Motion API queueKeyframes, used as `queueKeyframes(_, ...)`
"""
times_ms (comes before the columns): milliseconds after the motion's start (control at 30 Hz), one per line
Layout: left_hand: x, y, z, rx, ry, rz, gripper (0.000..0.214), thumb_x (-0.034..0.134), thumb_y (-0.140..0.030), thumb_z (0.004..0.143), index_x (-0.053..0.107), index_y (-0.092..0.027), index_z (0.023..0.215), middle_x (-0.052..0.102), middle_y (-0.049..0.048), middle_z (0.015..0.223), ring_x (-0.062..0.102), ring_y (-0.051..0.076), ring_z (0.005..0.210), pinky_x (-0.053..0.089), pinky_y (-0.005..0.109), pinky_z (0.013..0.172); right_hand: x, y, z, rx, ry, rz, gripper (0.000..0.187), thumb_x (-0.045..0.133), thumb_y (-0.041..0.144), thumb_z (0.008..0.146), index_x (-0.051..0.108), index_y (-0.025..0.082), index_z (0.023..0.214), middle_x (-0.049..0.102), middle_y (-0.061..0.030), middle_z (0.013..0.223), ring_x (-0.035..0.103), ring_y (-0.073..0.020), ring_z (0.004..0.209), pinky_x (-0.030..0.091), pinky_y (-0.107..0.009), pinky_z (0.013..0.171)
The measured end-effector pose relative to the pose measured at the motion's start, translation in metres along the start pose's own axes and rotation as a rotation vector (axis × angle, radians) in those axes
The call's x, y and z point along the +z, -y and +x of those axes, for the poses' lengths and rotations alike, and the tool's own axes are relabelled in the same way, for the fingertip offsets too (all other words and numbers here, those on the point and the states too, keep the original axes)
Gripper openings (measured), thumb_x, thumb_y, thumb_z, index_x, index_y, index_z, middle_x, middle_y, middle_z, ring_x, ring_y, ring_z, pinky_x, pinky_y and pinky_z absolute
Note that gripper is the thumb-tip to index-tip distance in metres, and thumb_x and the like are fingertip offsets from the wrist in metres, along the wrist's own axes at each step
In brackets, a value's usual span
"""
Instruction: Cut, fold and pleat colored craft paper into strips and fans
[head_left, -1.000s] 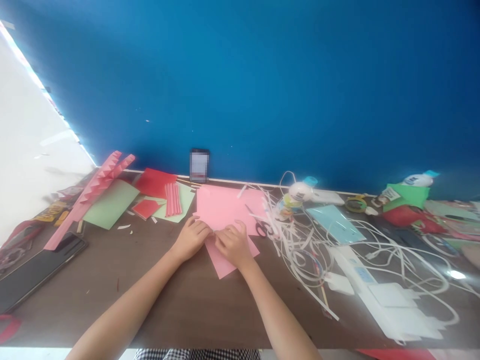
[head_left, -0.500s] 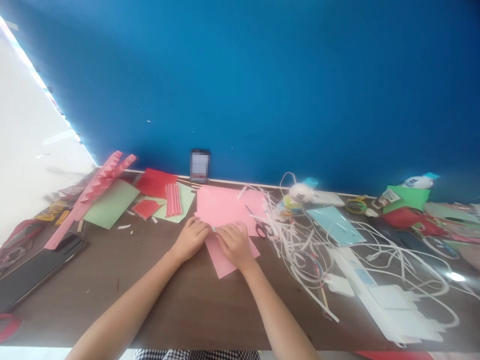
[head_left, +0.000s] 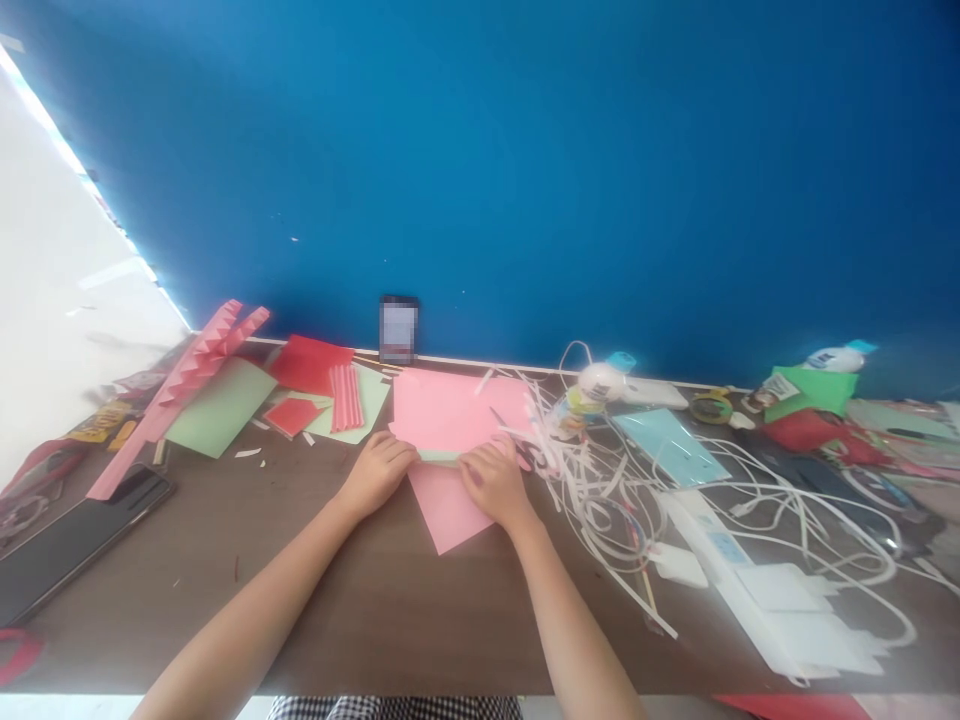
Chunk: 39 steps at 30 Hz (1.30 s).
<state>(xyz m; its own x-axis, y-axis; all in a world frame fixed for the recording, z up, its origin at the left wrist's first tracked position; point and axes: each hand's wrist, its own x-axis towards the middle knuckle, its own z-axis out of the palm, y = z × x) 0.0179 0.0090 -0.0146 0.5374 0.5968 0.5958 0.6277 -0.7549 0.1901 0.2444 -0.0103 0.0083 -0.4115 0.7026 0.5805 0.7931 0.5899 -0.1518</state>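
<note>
A narrow pale green paper strip runs crosswise between my hands, over pink paper. My left hand has its fingers curled together at the strip's left end. At the other end, the bent fingers of my right hand press down on it; the fingertips are partly hidden. Below the strip a pointed corner of pink paper sticks out toward me. Behind my hands lies a larger pink sheet. Scissors rest on that sheet, mostly covered by my right hand.
Left are pleated pink paper, green paper, red paper and a large phone. A small phone leans on the blue wall. White paper strips, a glue bottle and a power strip lie right.
My right hand has slid right along the strip, away from my left hand. More of the pale green strip shows between them, and the scissor handles are now mostly covered.
</note>
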Motion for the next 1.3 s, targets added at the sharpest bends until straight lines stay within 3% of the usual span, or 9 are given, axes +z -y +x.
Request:
queueKeyframes(133,-0.004,0.008,-0.001,-0.085,-0.085,-0.011,0.022,0.036,-0.008,0.083,0.055,-0.019,0.085,0.064,0.0036,0.085,0.056,0.015,0.078,0.039,0.031,0.075,-0.003,-0.017,-0.004,0.111,-0.095,-0.080,0.017,0.045,0.011,0.077,0.057,0.019,0.067,0.061,-0.0005,0.063,0.053,-0.0151,0.067,0.031,-0.037,0.085)
queueKeyframes(200,-0.005,0.010,-0.002,-0.113,-0.103,-0.019,0.022,0.036,-0.007,0.083,0.054,-0.018,0.087,0.064,0.0040,0.086,0.056,0.016,0.080,0.040,0.031,0.074,-0.003,-0.016,-0.004,0.151,-0.167,-0.085,0.014,0.046,0.013,0.078,0.059,0.018,0.076,0.063,-0.0036,0.072,0.054,-0.0174,0.074,0.034,-0.036,0.082)
queueKeyframes(333,-0.002,0.001,0.000,-0.032,-0.030,-0.047,0.021,0.035,-0.010,0.085,0.055,-0.019,0.087,0.064,0.0038,0.086,0.057,0.015,0.080,0.040,0.032,0.078,0.004,0.007,0.001,0.021,-0.140,-0.009,0.020,0.050,0.022,0.080,0.058,0.017,0.099,0.063,-0.0073,0.094,0.053,-0.0195,0.090,0.033,-0.037,0.087)
queueKeyframes(500,-0.005,-0.013,0.004,0.024,0.021,-0.077,0.019,0.040,-0.015,0.084,0.056,-0.020,0.092,0.065,0.0040,0.091,0.058,0.014,0.085,0.037,0.033,0.085,0.019,0.026,0.002,-0.076,-0.038,0.053,0.022,0.040,0.009,0.083,0.059,0.020,0.084,0.063,-0.0001,0.074,0.053,-0.0129,0.075,0.031,-0.034,0.088)
queueKeyframes(800,-0.006,-0.004,0.002,-0.028,0.005,-0.112,0.020,0.044,-0.014,0.079,0.062,-0.021,0.086,0.067,0.0038,0.087,0.060,0.016,0.080,0.042,0.033,0.079,0.008,0.011,0.002,-0.101,-0.101,0.054,0.026,0.040,0.008,0.084,0.062,0.021,0.082,0.065,-0.0005,0.076,0.054,-0.0133,0.074,0.031,-0.036,0.087)
queueKeyframes(1033,-0.009,0.000,0.003,-0.071,-0.021,-0.155,0.020,0.044,-0.017,0.080,0.063,-0.019,0.084,0.067,0.0063,0.086,0.060,0.016,0.076,0.045,0.031,0.072,-0.001,-0.003,-0.001,-0.033,-0.151,0.021,0.027,0.041,0.011,0.085,0.065,0.023,0.082,0.066,-0.0003,0.076,0.055,-0.0138,0.074,0.031,-0.036,0.085)
queueKeyframes(1133,-0.011,0.004,0.001,-0.128,-0.040,-0.202,0.021,0.043,-0.017,0.080,0.063,-0.019,0.085,0.066,0.0069,0.086,0.061,0.017,0.077,0.046,0.031,0.072,-0.003,-0.013,-0.003,-0.005,-0.189,0.025,0.027,0.041,0.011,0.085,0.065,0.023,0.082,0.066,-0.0004,0.075,0.056,-0.0143,0.075,0.034,-0.035,0.083)
queueKeyframes(1300,-0.013,0.008,-0.002,-0.426,-0.152,-0.395,0.022,0.041,-0.026,0.082,0.062,-0.018,0.081,0.065,0.0054,0.080,0.060,0.018,0.076,0.047,0.031,0.071,-0.006,-0.021,-0.006,0.109,-0.364,0.023,0.019,0.047,0.014,0.084,0.065,0.021,0.084,0.066,-0.0042,0.078,0.057,-0.0178,0.078,0.039,-0.035,0.075)
